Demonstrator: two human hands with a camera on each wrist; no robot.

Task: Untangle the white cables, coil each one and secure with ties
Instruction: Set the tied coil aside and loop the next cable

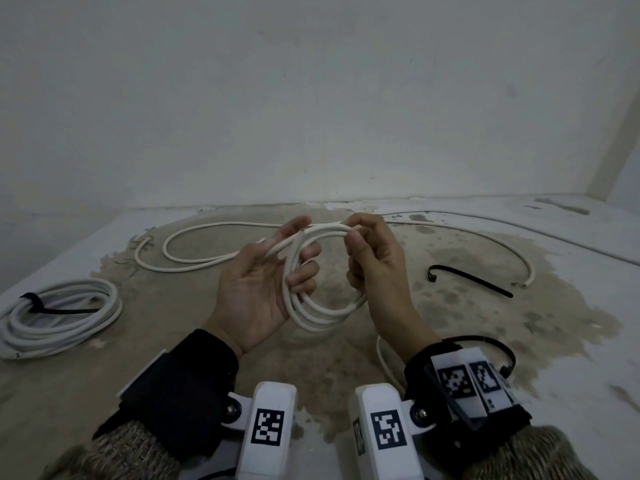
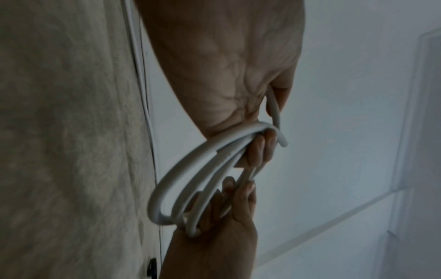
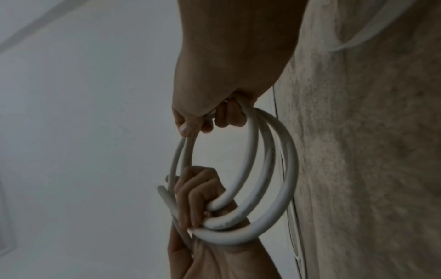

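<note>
Both of our hands hold the same small coil of white cable above the floor. Our left hand lies palm up with its lower fingers curled through the loops, so the turns hang over them; a short free end of the cable juts out across the palm toward the thumb side. Our right hand pinches the top of the loops between thumb and forefinger, its other fingers curled under. In the right wrist view the coil shows as about three turns, fanned slightly apart, gripped at the top by the right hand and at the bottom by the left hand. In the left wrist view the turns run from the left hand down to the right hand.

From the top of the coil the loose cable runs away to the left and doubles back in a long flat loop on the stained floor. A further stretch arcs away to the right, ending near a black tie that lies on the floor, well apart from our hands. At far left lies a finished coil, bound with a black tie of its own. Another black tie curves just beside our right wrist.
</note>
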